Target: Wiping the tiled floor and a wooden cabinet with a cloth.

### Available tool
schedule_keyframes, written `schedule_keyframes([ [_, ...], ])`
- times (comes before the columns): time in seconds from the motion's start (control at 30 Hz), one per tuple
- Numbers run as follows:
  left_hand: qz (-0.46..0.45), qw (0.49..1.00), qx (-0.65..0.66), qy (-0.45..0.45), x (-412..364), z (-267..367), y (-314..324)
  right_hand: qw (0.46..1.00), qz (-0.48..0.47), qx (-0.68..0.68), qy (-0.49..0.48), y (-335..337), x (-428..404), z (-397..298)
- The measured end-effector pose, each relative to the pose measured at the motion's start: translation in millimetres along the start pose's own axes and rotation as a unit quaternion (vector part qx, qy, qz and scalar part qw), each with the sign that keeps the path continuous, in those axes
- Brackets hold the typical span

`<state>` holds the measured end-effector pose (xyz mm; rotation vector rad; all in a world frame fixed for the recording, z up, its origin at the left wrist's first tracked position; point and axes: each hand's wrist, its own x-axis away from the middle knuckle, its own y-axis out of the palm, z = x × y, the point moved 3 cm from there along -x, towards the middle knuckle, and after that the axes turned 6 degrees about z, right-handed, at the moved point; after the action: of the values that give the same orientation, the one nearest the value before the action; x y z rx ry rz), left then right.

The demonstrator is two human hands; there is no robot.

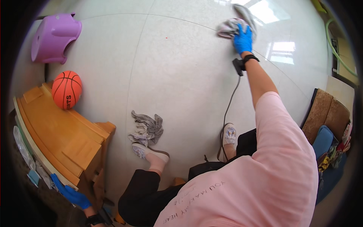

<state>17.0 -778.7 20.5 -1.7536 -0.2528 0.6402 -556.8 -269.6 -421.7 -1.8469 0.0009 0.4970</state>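
Note:
My right hand [243, 39], in a blue glove, presses a crumpled grey and pinkish cloth [231, 28] against the pale tiled floor [175, 71], with the arm stretched far forward. The cloth is blurred, and its grey end trails up beyond my fingers. At the lower left, my left hand [72, 195], also gloved in blue, rests on the edge of a wooden table [51, 119]. Its fingers are stretched out along the tabletop and hold nothing that I can see. A second crumpled grey rag [147, 127] lies on the floor touching my left shoe [150, 151].
An orange basketball [67, 90] is beside the table, below a purple plastic stool [56, 38]. A black cable [231, 102] runs from my right wrist past my right shoe [229, 134]. Brown cushions [326, 113] and folded cloths [334, 153] are at the right; a green hose [336, 54] hangs above.

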Motion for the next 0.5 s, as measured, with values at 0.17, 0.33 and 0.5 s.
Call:
schedule_keyframes([
  [0.17,-0.003,0.999,0.033,-0.01,-0.7,1.0,1.6,0.992,-0.031,0.041,0.12,-15.5,34.5,21.2],
  [0.33,-0.01,0.999,0.034,0.0,-0.5,-8.2,1.1,0.996,-0.057,-0.017,-0.061,-21.8,86.7,-135.1],
  [0.5,-0.005,0.999,0.024,0.032,2.1,-16.1,0.6,0.919,-0.093,-0.286,-0.255,-27.0,153.4,-321.4],
])
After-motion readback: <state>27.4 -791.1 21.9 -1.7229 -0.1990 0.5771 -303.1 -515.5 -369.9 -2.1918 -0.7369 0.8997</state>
